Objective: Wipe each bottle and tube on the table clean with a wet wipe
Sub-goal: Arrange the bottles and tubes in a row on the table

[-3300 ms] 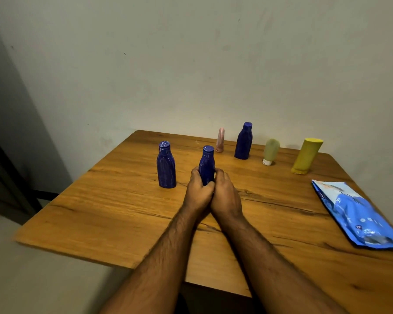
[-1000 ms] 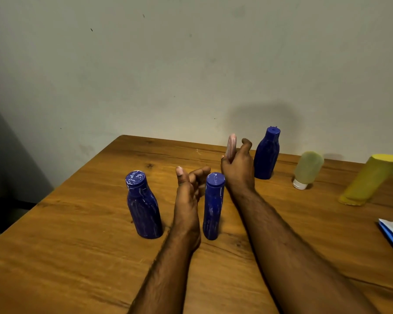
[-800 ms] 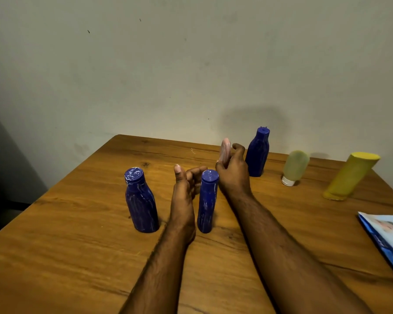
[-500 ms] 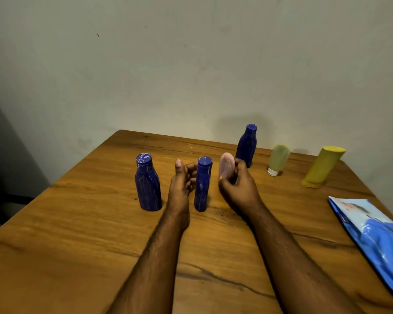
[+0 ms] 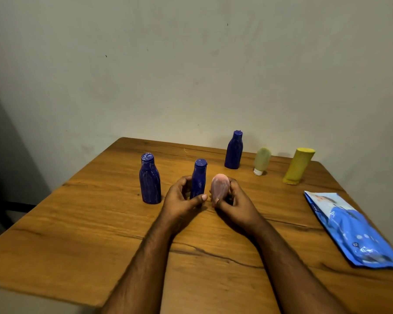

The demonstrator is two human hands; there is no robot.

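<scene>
Right hand [image 5: 234,203] is wrapped around a pale pink squeeze tube [image 5: 219,185], held upright just above the wooden tabletop [image 5: 77,223]. Left hand [image 5: 180,200] is curled loosely with nothing in it, right in front of a slim dark blue plastic bottle [image 5: 199,177]. Blue wet-wipe pack [image 5: 349,230] lies off to the right.

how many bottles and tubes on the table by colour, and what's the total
blue bottles: 3
pink tube: 1, held in the right hand
pale green tube: 1
yellow tube: 1
total: 6
</scene>
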